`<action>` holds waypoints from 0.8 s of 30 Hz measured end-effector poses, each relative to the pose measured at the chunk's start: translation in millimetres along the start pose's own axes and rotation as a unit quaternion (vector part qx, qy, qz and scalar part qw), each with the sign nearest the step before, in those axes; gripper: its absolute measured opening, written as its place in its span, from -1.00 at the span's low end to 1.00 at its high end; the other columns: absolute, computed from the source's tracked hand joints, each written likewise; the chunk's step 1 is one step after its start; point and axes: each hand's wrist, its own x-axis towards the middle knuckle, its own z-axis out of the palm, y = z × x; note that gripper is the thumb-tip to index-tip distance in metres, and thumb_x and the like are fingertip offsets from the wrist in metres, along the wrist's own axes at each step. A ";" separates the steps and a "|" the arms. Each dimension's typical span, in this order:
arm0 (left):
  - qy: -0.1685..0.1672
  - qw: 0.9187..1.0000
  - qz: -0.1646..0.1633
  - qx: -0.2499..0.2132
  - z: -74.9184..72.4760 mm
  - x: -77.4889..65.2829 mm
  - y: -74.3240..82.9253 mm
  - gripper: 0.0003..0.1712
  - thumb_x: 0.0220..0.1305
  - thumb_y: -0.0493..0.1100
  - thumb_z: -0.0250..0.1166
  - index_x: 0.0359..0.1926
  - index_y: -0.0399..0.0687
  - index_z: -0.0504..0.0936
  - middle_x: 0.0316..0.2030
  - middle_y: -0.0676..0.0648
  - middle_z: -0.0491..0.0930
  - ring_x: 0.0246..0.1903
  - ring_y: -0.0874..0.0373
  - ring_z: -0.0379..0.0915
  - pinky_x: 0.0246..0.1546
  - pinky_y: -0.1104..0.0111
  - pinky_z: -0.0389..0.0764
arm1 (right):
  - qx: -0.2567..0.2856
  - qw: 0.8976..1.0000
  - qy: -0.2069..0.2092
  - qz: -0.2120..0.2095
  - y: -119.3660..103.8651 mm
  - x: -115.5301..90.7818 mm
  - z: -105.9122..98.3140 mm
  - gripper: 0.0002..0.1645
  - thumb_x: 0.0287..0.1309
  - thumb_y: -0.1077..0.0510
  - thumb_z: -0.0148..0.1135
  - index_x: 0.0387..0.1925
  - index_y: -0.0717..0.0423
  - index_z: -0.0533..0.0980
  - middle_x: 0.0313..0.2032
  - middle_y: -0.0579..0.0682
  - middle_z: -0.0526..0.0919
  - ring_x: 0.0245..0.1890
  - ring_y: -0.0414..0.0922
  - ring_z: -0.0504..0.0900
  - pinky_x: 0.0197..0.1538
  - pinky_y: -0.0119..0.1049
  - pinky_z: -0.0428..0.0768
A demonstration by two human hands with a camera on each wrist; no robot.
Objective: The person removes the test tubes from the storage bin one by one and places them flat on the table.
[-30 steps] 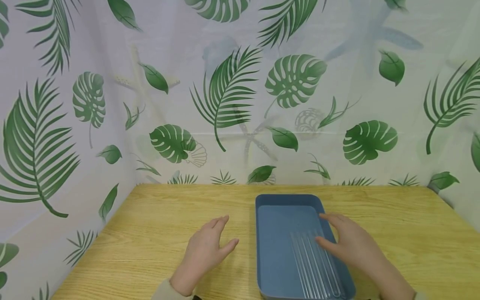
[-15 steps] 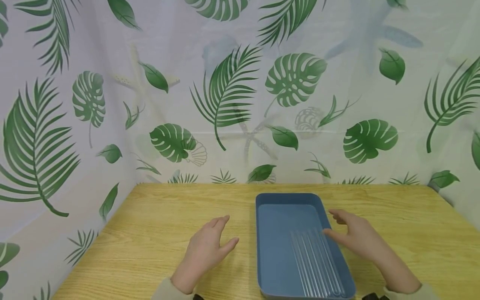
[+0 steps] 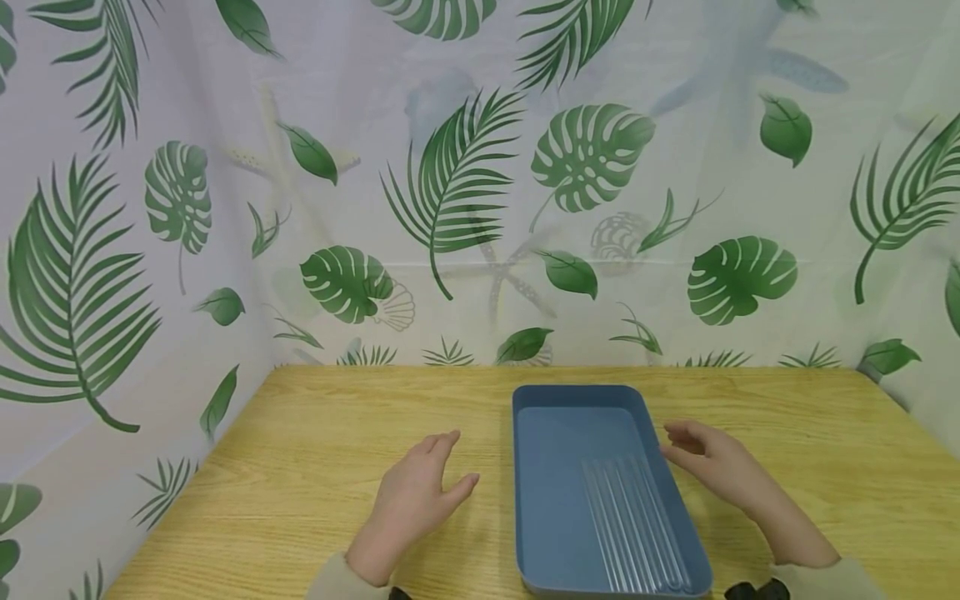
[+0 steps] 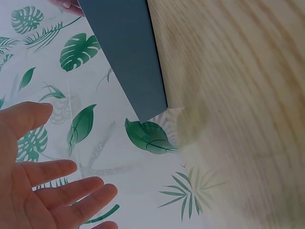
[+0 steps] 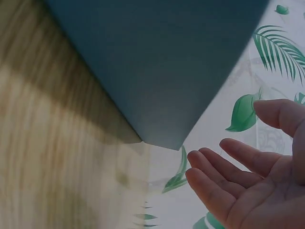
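Observation:
A blue rectangular tray stands on the table, right of the middle in the head view. Along its right side lie several slender clear tubes, side by side, with rounded near ends. My left hand hovers left of the tray, apart from it, fingers relaxed and thumb spread. Just outside the right rim is my right hand, loosely bent and holding nothing; whether its fingertips touch the rim I cannot tell. Each wrist view shows a palm, the left hand and the right hand, beside the tray's outer wall.
The wood-grain table reaches back to a white curtain printed with green leaves. This curtain also runs along the left and right sides. Light sleeves and dark wrist straps show at the bottom edge.
My right hand has drawn back to the right, from above the tray's tubes to outside its right rim. The left hand, the tray and the tubes look unmoved.

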 end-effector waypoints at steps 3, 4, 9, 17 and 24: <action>0.002 1.000 -0.001 0.001 -0.5 -0.3 0.1 -0.36 0.12 0.10 0.18 0.13 -0.19 0.37 -0.04 -0.18 0.46 -0.15 -0.03 0.45 -0.36 0.20 0.54 | 0.025 0.999 -0.019 0.009 4.1 1.6 -0.2 -0.34 0.22 0.04 0.01 0.13 0.51 0.18 0.04 0.41 0.33 0.01 0.25 0.35 -0.09 0.00 0.43; 0.003 1.000 -0.001 0.001 -0.7 -0.4 0.2 -0.36 0.12 0.10 0.18 0.13 -0.19 0.37 -0.04 -0.18 0.46 -0.15 -0.03 0.45 -0.36 0.20 0.54 | 0.031 0.999 -0.025 0.012 5.5 2.1 -0.2 -0.34 0.22 0.05 0.01 0.13 0.52 0.17 0.04 0.42 0.32 0.01 0.25 0.34 -0.08 0.00 0.43; 0.008 1.000 0.001 0.002 -0.6 -0.2 0.4 -0.36 0.13 0.12 0.17 0.12 -0.20 0.38 -0.06 -0.18 0.47 -0.16 -0.02 0.46 -0.35 0.21 0.54 | 0.049 0.997 -0.051 0.020 13.1 5.0 0.3 -0.34 0.24 0.07 -0.01 0.12 0.57 0.15 0.03 0.44 0.32 0.01 0.26 0.33 -0.08 0.00 0.42; 0.009 1.000 0.008 -0.006 0.6 -0.1 0.6 -0.40 0.17 0.10 0.13 0.11 -0.21 0.38 -0.05 -0.18 0.46 -0.14 -0.02 0.45 -0.31 0.20 0.53 | 0.097 0.992 -0.077 0.036 23.7 8.8 3.9 -0.32 0.23 0.07 -0.02 0.14 0.57 0.10 0.04 0.44 0.30 0.02 0.25 0.32 -0.10 -0.06 0.45; 0.017 0.999 0.027 -0.004 4.0 0.4 0.5 -0.47 0.22 0.04 0.09 0.09 -0.22 0.40 -0.05 -0.18 0.46 -0.12 -0.01 0.44 -0.29 0.21 0.53 | 0.129 0.987 -0.085 0.048 28.6 10.2 5.6 -0.31 0.23 0.08 -0.01 0.15 0.56 0.08 0.07 0.46 0.26 0.03 0.25 0.32 -0.10 -0.07 0.47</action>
